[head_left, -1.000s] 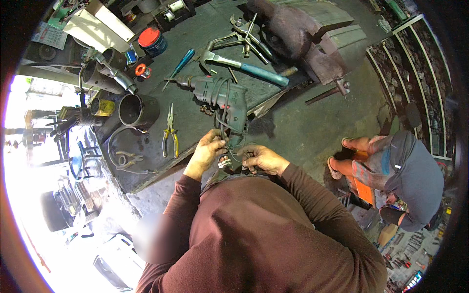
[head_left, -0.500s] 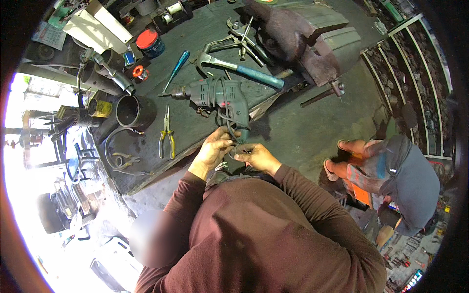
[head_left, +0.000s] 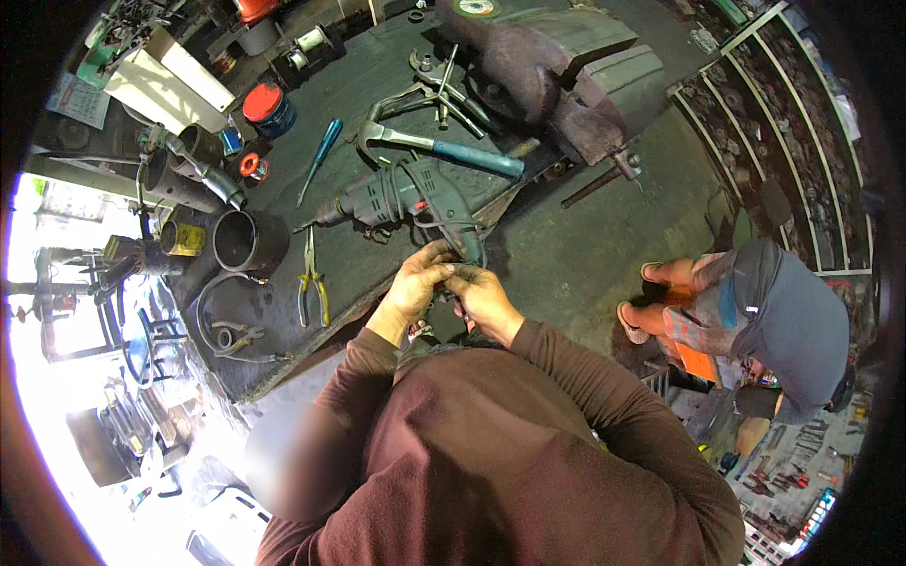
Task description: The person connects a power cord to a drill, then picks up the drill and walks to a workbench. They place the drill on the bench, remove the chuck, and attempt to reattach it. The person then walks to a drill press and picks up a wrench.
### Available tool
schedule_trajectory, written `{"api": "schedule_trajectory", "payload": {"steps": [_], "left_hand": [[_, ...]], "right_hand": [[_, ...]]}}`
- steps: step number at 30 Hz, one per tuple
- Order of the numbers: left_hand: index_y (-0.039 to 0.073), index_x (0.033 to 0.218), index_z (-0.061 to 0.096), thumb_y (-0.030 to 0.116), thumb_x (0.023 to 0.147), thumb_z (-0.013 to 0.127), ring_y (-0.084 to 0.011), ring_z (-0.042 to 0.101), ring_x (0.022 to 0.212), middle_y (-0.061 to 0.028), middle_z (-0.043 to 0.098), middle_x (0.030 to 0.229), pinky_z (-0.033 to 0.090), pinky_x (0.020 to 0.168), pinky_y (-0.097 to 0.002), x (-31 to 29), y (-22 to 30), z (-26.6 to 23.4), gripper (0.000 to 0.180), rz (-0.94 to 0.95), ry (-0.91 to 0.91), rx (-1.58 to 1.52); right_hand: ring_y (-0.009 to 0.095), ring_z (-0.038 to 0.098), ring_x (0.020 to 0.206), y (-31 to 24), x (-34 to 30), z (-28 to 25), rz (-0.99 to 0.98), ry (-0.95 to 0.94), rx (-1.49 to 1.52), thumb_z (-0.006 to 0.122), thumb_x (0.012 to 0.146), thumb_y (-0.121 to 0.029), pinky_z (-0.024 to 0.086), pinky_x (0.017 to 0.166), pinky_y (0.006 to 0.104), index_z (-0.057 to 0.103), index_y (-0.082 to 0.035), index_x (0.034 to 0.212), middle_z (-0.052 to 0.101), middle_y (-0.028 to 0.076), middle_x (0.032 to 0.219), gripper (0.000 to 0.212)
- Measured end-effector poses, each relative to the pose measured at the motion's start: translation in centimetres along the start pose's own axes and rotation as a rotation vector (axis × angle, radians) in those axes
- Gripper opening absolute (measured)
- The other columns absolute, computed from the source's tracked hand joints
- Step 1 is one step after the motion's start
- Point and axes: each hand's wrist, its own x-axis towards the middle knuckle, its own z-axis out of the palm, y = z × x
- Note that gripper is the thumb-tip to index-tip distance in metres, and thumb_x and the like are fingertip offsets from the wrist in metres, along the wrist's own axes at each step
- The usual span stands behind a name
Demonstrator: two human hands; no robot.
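Cannot discern details between left grip [head_left: 422,285] and right grip [head_left: 479,298]; cannot see red container [head_left: 254,8] past top edge, nor through blurred patch [head_left: 296,461].

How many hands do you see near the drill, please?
2: the left hand and the right hand, close together by the drill's grip end; some of their fingers are hidden.

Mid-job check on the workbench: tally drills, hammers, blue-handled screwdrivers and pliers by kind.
Drill: 1
Hammer: 1
Blue-handled screwdriver: 1
Pliers: 2 (yellow-handled pliers and the pliers farther left)
Total: 5
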Motion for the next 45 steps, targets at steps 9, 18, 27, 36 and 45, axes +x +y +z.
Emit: {"api": "schedule_trajectory", "payload": {"steps": [9, 18, 27, 36, 45], "left_hand": [[-0.004, 0.137, 0.056, 0.002, 0.09, 0.062, -0.0158, 0.066, 0.088, -0.0094, 0.069, 0.113, 0.053, 0.077, -0.0278, -0.6, 0.1, -0.5, 0.048, -0.115, 0.124, 0.572], [-0.005, 0.134, 0.056, 0.004, 0.096, 0.061, -0.0246, 0.071, 0.095, -0.0165, 0.069, 0.112, 0.06, 0.08, -0.0335, -1.8, -2.0, -1.6, 0.039, -0.337, 0.237, 0.276], [-0.002, 0.126, 0.058, 0.007, 0.099, 0.055, -0.0238, 0.069, 0.086, -0.0122, 0.068, 0.107, 0.058, 0.073, -0.0358, -1.5, -4.2, -1.8, 0.029, -0.333, 0.347, 0.113], [0.001, 0.121, 0.062, 0.01, 0.101, 0.049, -0.0226, 0.062, 0.073, -0.008, 0.063, 0.093, 0.057, 0.067, -0.0397, -0.9, -6.2, -2.7, 0.026, -0.411, 0.375, -0.133], [0.005, 0.119, 0.065, 0.016, 0.097, 0.059, -0.0178, 0.06, 0.078, -0.0032, 0.065, 0.092, 0.05, 0.069, -0.0392, -1.9, -4.2, -0.5, 0.025, -0.394, 0.385, 0.075]], "right_hand": [[0.012, 0.065, 0.082, -1.0, -1.3, -0.6, -0.083, -0.168, -0.164, 0.055, 0.087, 0.008, 0.053, 0.068, 0.0251, 0.049, 0.003, 0.143, 0.067, 0.007, 0.108, 0.057], [0.022, 0.071, 0.103, 1.5, -1.8, -2.7, 0.186, -0.153, 0.336, 0.048, 0.093, 0.008, 0.062, 0.083, 0.0346, 0.045, 0.003, 0.14, 0.064, 0.016, 0.124, 0.047], [0.03, 0.069, 0.093, 3.1, -0.7, -3.6, 0.088, -0.097, -0.376, 0.052, 0.092, 0.001, 0.06, 0.076, 0.0402, 0.054, 0.003, 0.13, 0.065, 0.017, 0.113, 0.037], [0.039, 0.068, 0.092, 0.1, 0.5, -4.8, -0.61, 0.083, -1.379, 0.065, 0.085, -0.007, 0.055, 0.078, 0.0469, 0.064, -0.008, 0.127, 0.066, 0.016, 0.103, 0.042], [0.035, 0.07, 0.082, -1.0, 2.7, -3.7, -0.692, 0.049, -1.484, 0.067, 0.085, -0.017, 0.055, 0.071, 0.0455, 0.07, -0.006, 0.096, 0.07, 0.014, 0.085, 0.016]]}}
